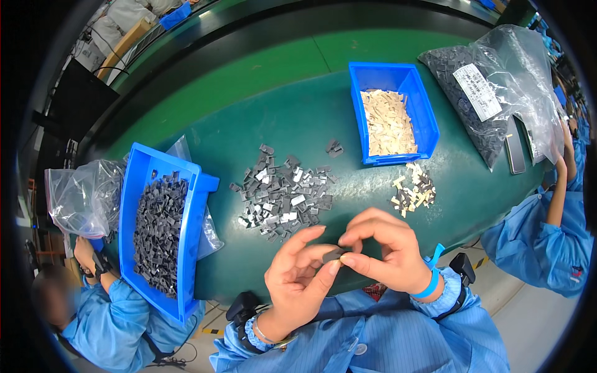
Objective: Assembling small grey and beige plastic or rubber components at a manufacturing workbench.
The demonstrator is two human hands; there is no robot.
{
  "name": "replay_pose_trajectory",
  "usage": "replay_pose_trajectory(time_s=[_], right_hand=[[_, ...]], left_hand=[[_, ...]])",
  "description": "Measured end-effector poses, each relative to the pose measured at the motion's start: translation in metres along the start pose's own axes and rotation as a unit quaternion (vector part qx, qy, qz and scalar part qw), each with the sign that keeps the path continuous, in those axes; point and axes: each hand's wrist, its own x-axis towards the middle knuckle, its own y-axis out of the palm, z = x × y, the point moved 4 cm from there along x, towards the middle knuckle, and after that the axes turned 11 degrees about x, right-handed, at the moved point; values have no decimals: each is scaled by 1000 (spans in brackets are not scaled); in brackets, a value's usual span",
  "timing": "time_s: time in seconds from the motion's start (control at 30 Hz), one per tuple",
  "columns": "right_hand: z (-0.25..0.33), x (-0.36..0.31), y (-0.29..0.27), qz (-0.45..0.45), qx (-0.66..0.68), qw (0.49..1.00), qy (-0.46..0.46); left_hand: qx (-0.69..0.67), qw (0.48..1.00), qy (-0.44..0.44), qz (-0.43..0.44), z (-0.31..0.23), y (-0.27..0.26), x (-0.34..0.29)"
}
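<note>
Left hand (pixel 296 281), right hand (pixel 393 256), dark piece (pixel 333 255) between — touching both

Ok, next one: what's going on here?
The bare left hand and right hand both pinch a small dark grey piece over the near part of a green table. Beyond them lies a loose heap of dark grey pieces, with a smaller pile of pale and black bits to its right. One blue plastic bin of dark pieces stands at left, another blue plastic bin of pale strips farther back, right.
</note>
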Motion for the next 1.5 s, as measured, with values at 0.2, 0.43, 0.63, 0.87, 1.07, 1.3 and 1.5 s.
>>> replay_pose_trajectory(time_s=[0.2, 0.43, 0.63, 0.87, 1.07, 1.3, 1.5], right_hand=[[-14, -6, -2, 53, 213, 970, 103], [-19, -8, 5, 70, 341, 903, 250], [-23, -9, 9, 71, 271, 931, 235], [-21, -6, 10, 51, 376, 892, 244], [-21, -6, 5, -7, 248, 964, 94], [0, -5, -1, 44, -62, 980, -186], [18, 2, -55, 39, -299, 940, -159]], left_hand=[[-8, 996, -48, 73, 0, 0, 4], [129, 981, -38, 141, -2, -2, 5], [387, 897, 165, 134, -20, 11, 13], [193, 975, 26, 107, -7, 0, 5], [-255, 940, -214, 79, 7, 10, -1], [-293, 901, -296, 119, 10, 6, -12], [-3, 998, -14, -60, -26, -44, 2]])
